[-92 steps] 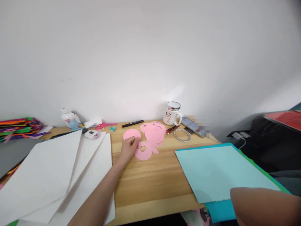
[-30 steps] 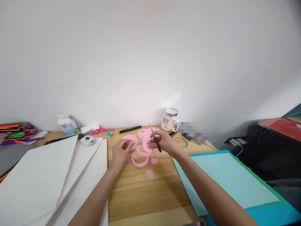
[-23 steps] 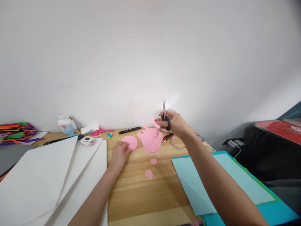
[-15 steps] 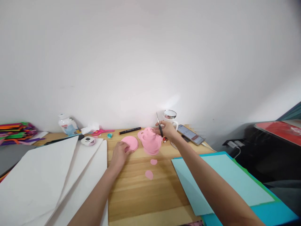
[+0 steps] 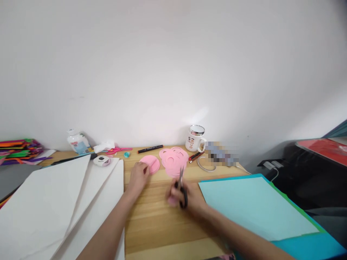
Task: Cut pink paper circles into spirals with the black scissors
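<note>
My left hand (image 5: pixel 139 177) pinches the edge of a pink paper circle (image 5: pixel 152 164) on the wooden table. Black-handled scissors (image 5: pixel 181 187) are in my right hand (image 5: pixel 187 196), their blades pointing away from me; this hand is blurred by motion. Under its fingers a small pink paper piece (image 5: pixel 172 201) partly shows. Just beyond lies a pile of pink paper cutouts (image 5: pixel 174 161) with holes in them, touched by neither hand.
White sheets (image 5: pixel 105 202) cover the left side, with a white device (image 5: pixel 102 161) on top. A mug (image 5: pixel 195 138), a black marker (image 5: pixel 150 149), pink scissors (image 5: pixel 119 149) and a white bottle (image 5: pixel 78 142) stand or lie along the wall. Light blue sheets (image 5: pixel 255 206) lie at right.
My right hand has come back from the pile toward me with the scissors, over the small pink pieces. The cutouts now lie flatter. My left hand has barely moved.
</note>
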Available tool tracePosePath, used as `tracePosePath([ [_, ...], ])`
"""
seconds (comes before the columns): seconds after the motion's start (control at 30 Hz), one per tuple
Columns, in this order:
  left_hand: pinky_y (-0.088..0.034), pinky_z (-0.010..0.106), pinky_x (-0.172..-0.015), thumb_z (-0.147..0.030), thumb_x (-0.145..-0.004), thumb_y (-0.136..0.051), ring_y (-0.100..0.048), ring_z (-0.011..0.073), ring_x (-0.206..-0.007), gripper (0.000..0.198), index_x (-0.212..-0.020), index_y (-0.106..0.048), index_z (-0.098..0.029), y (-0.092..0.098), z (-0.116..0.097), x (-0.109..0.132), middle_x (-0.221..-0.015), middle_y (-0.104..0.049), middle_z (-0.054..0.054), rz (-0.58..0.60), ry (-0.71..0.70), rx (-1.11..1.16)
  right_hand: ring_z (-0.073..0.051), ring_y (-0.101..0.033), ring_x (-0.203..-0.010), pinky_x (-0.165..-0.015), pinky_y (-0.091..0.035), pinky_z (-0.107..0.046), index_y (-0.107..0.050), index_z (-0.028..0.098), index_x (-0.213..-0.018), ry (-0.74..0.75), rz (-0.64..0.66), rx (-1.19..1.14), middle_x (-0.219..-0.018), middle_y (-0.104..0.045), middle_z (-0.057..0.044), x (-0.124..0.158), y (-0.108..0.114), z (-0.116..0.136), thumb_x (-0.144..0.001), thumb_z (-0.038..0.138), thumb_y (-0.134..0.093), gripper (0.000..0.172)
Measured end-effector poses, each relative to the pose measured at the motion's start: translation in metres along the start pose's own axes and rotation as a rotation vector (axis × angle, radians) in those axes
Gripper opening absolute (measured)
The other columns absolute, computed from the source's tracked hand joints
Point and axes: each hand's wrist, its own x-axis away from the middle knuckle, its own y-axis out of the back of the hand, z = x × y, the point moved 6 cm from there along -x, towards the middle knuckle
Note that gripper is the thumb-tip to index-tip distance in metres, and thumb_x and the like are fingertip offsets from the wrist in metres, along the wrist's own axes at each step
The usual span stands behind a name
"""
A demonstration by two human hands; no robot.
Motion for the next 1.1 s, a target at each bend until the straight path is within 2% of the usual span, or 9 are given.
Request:
tracePosePath([
  [0.13, -0.041, 0.031, -0.065, -0.02, -0.067, -0.049, -0.055, 0.0207, -0.068, 0.015, -0.054, -0.058, -0.018, -0.001, 0.009, -0.001, -0.065, -0.062, 0.005, -0.048, 0.088, 0.067, -0.013, -0.057, -0.058, -0.059, -0.043, -0.024, -0.054, 0.016, -0.071, -0.234, 0.531, -0.102, -0.064, -0.059, -0.002, 0.057, -0.072, -0.026, -0.056, 0.053, -0.071, 0.044],
  [0.17, -0.041, 0.03, -0.065, -0.02, -0.065, -0.05, -0.056, 0.0201, -0.067, 0.014, -0.055, -0.059, -0.017, -0.002, 0.011, -0.001, -0.065, -0.063, 0.005, -0.056, 0.111, 0.089, -0.012, -0.056, -0.056, -0.057, -0.043, -0.024, -0.055, 0.016, -0.071, -0.227, 0.563, -0.124, -0.064, -0.059, -0.002, 0.06, -0.079, -0.02, -0.055, 0.054, -0.071, 0.045],
  [0.3, -0.043, 0.028, -0.061, -0.022, -0.062, -0.053, -0.058, 0.0184, -0.062, 0.01, -0.057, -0.059, -0.016, -0.002, 0.015, 0.001, -0.063, -0.064, 0.003, -0.093, 0.201, 0.184, -0.012, -0.053, -0.045, -0.051, -0.043, -0.025, -0.049, 0.019, -0.081, 0.087, 0.35, -0.134, -0.052, -0.056, 0.002, 0.012, -0.058, 0.03, -0.074, 0.05, -0.057, 0.033],
  [0.4, -0.045, 0.028, -0.061, -0.025, -0.062, -0.055, -0.06, 0.0181, -0.062, 0.01, -0.062, -0.06, -0.016, 0.001, 0.015, 0.002, -0.065, -0.065, 0.003, -0.127, 0.246, 0.273, -0.013, -0.053, -0.055, -0.056, -0.043, -0.025, -0.05, 0.019, -0.078, 0.511, -0.164, 0.281, -0.063, -0.057, 0.0, -0.033, -0.009, 0.06, -0.075, 0.034, -0.06, 0.018],
  [0.47, -0.046, 0.028, -0.061, -0.027, -0.06, -0.058, -0.062, 0.0184, -0.062, 0.014, -0.067, -0.06, -0.016, 0.004, 0.015, 0.002, -0.064, -0.066, 0.003, -0.145, 0.277, 0.334, -0.014, -0.052, -0.06, -0.06, -0.043, -0.027, -0.051, 0.019, -0.079, 0.683, -0.35, 0.449, -0.066, -0.057, 0.0, -0.048, 0.009, 0.06, -0.074, 0.029, -0.059, 0.014],
  [0.63, -0.047, 0.026, -0.054, -0.028, -0.053, -0.065, -0.062, 0.018, -0.054, 0.019, -0.066, -0.059, -0.015, 0.006, 0.021, 0.002, -0.053, -0.064, 0.001, -0.162, 0.369, 0.448, -0.014, -0.05, -0.057, -0.059, -0.04, -0.026, -0.052, 0.02, -0.068, 0.676, -0.363, 0.536, -0.063, -0.056, 0.001, -0.064, 0.017, 0.029, -0.073, 0.021, -0.058, 0.007],
  [0.83, -0.044, 0.024, -0.048, -0.031, -0.049, -0.07, -0.058, 0.0155, -0.047, 0.025, -0.063, -0.059, -0.013, 0.003, 0.026, 0.005, -0.05, -0.062, 0.0, -0.172, 0.408, 0.505, -0.013, -0.053, -0.058, -0.056, -0.042, -0.025, -0.051, 0.02, -0.074, 0.602, -0.349, 0.541, -0.067, -0.058, 0.0, -0.067, 0.017, 0.019, -0.076, 0.024, -0.055, 0.006],
  [0.97, -0.044, 0.024, -0.051, -0.032, -0.056, -0.067, -0.057, 0.0151, -0.051, 0.02, -0.06, -0.06, -0.014, 0.007, 0.022, 0.005, -0.054, -0.062, 0.001, -0.22, 0.369, 0.483, -0.013, -0.053, -0.056, -0.052, -0.043, -0.023, -0.05, 0.02, -0.074, 0.558, -0.321, 0.512, -0.067, -0.058, 0.0, -0.071, 0.02, 0.017, -0.078, 0.027, -0.052, 0.008],
  [1.1, -0.045, 0.025, -0.06, -0.033, -0.066, -0.061, -0.059, 0.0151, -0.06, 0.017, -0.069, -0.059, -0.017, 0.017, 0.016, 0.007, -0.069, -0.062, 0.001, -0.363, 0.319, 0.416, -0.013, -0.055, -0.058, -0.056, -0.045, -0.024, -0.052, 0.02, -0.078, 0.541, -0.273, 0.495, -0.067, -0.059, 0.0, -0.071, 0.017, 0.018, -0.073, 0.027, -0.059, 0.01],
])
